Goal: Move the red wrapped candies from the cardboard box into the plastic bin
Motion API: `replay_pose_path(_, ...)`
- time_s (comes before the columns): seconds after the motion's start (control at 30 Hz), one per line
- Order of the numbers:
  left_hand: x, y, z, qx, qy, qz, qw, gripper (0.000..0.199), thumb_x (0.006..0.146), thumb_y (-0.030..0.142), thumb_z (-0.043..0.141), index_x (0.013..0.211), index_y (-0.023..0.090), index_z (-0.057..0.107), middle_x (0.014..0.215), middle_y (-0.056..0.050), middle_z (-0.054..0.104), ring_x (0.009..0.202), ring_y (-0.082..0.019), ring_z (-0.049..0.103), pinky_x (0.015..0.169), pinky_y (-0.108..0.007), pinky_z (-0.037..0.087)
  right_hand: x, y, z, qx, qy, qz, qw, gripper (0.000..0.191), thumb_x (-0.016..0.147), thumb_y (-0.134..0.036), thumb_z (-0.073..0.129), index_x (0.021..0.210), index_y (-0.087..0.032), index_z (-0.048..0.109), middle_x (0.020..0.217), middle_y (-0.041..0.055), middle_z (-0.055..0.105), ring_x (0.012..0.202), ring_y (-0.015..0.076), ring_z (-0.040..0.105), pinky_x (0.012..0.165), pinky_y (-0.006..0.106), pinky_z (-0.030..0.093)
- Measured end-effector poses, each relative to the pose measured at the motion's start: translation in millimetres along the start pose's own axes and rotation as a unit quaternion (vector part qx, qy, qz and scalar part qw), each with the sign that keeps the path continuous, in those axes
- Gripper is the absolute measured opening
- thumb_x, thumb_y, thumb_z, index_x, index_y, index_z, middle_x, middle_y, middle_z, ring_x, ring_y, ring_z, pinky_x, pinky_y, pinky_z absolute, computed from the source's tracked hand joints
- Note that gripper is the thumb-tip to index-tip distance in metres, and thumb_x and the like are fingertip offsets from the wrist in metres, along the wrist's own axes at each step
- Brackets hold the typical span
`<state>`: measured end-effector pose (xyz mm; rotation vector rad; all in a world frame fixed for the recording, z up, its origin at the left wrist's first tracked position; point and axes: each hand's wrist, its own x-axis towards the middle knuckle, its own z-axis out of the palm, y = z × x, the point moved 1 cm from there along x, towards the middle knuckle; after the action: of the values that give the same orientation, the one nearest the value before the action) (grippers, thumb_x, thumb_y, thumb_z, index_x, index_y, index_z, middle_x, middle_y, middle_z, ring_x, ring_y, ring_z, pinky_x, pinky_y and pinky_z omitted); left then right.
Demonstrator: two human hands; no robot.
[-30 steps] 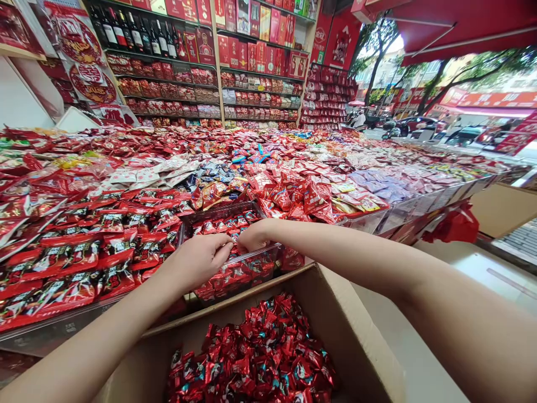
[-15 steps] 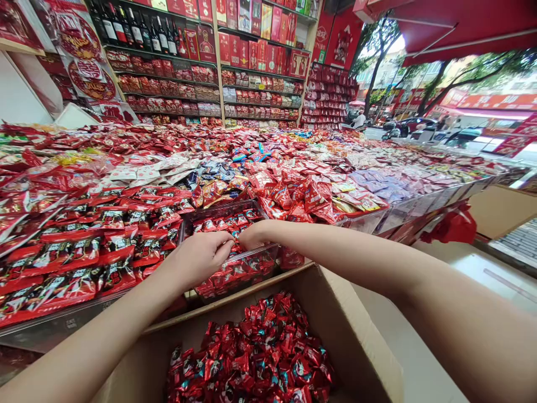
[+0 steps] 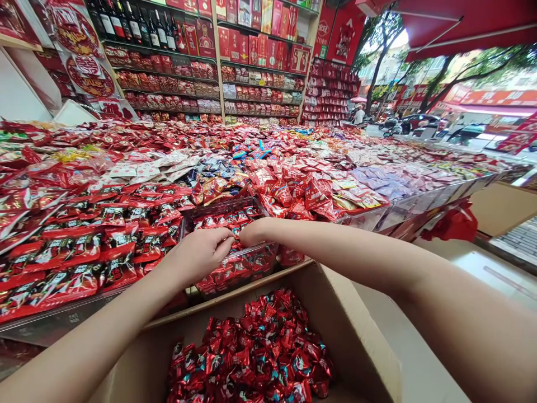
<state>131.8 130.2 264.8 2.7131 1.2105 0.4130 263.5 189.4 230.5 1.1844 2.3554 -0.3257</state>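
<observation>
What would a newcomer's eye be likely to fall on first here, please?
Probably the heap of shiny red sweets in the cardboard box at bottom centre. Just beyond it, the left hand and right hand come close together at a plastic bin of red-wrapped sweets. Behind them, a broad spread of wrapped snacks leads to dark bottles at upper left.
</observation>
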Motion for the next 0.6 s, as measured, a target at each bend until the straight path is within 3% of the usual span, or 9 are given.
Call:
replay_pose_path(0.1, 1, -1, 0.6, 0.003, -0.011, -0.002, 1.000, 0.032, 0.081, 0.036, 0.033, 0.088, 0.025, 0.062, 0.078, 0.000, 0.069, 0.068, -0.017, 0.060, 0.061, -0.023, 0.041, -6, 0, -4, -0.008, -0.027, 0.007, 1.000, 0.028, 0.082, -0.030, 0.047, 0.104, -0.013, 0.051, 0.102, 0.0059, 0.054, 0.087, 0.0162, 0.054, 0.073, 0.035, 0.046)
replay_pose_path(0.27, 2, 1, -0.7, 0.011, -0.023, -0.008, 1.000, 0.032, 0.081, 0.036, 0.032, 0.088, 0.025, 0.061, 0.069, 0.001, 0.067, 0.061, -0.016, 0.059, 0.055, -0.022, 0.039, -11, -2, -8, -0.023, -0.063, -0.006, 0.998, 0.021, 0.073, -0.013, 0.051, 0.090, -0.007, 0.062, 0.089, 0.0099, 0.062, 0.079, 0.0198, 0.057, 0.069, 0.031, 0.044)
replay_pose_path(0.47, 3, 4, -1.9, 0.019, -0.028, -0.017, 0.999, 0.034, 0.081, 0.038, 0.032, 0.087, 0.022, 0.062, 0.062, 0.001, 0.065, 0.056, -0.015, 0.057, 0.052, -0.022, 0.037, -12, -3, -8, -0.035, -0.056, -0.012, 0.998, 0.029, 0.070, -0.012, 0.047, 0.095, -0.006, 0.061, 0.092, 0.0122, 0.062, 0.078, 0.0197, 0.057, 0.066, 0.029, 0.044)
replay_pose_path(0.6, 4, 3, -0.4, 0.019, -0.030, -0.023, 0.999, 0.032, 0.081, 0.037, 0.033, 0.087, 0.022, 0.061, 0.064, 0.002, 0.066, 0.057, -0.015, 0.057, 0.053, -0.022, 0.038, -20, -6, -17, -0.078, -0.054, -0.023, 0.995, 0.032, 0.058, 0.000, 0.053, 0.088, -0.004, 0.063, 0.090, 0.0126, 0.062, 0.081, 0.0230, 0.056, 0.071, 0.033, 0.043)
